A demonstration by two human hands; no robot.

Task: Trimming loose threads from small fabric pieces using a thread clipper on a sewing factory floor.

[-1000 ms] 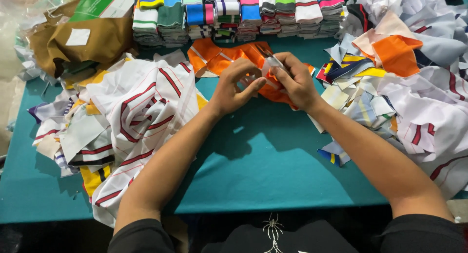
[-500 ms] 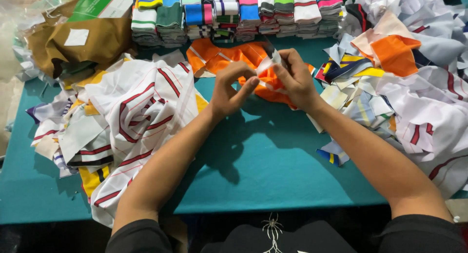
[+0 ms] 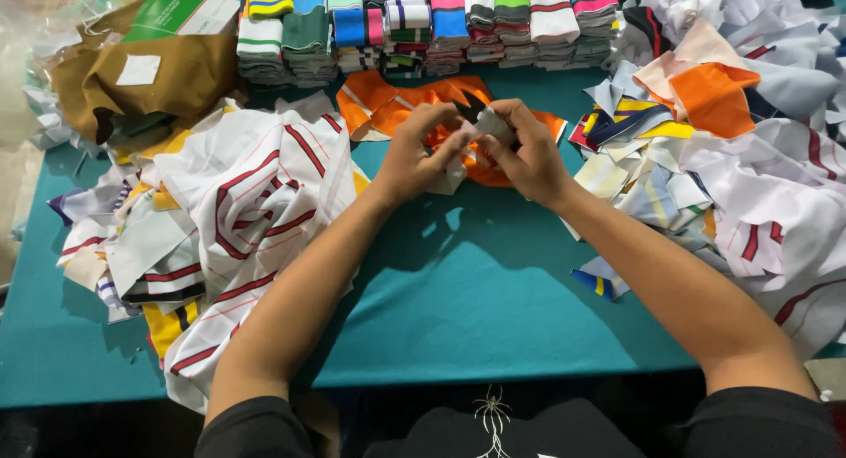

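Person's body, head view. Two bare forearms enter from the lower edge, uncovered from the sleeve hem to the fingertips. No gloves, rings, watch or wristband seen on the left hand or the right hand. Fingernails short, unpainted as far as can be told. Upper arms covered by short black sleeves: left sleeve, right sleeve, hems plain and close to the arm. Torso in a black shirt of matching cloth. Shirt front bears a small white motif, thin radiating lines about a vertical stem; detail too fine to identify further.
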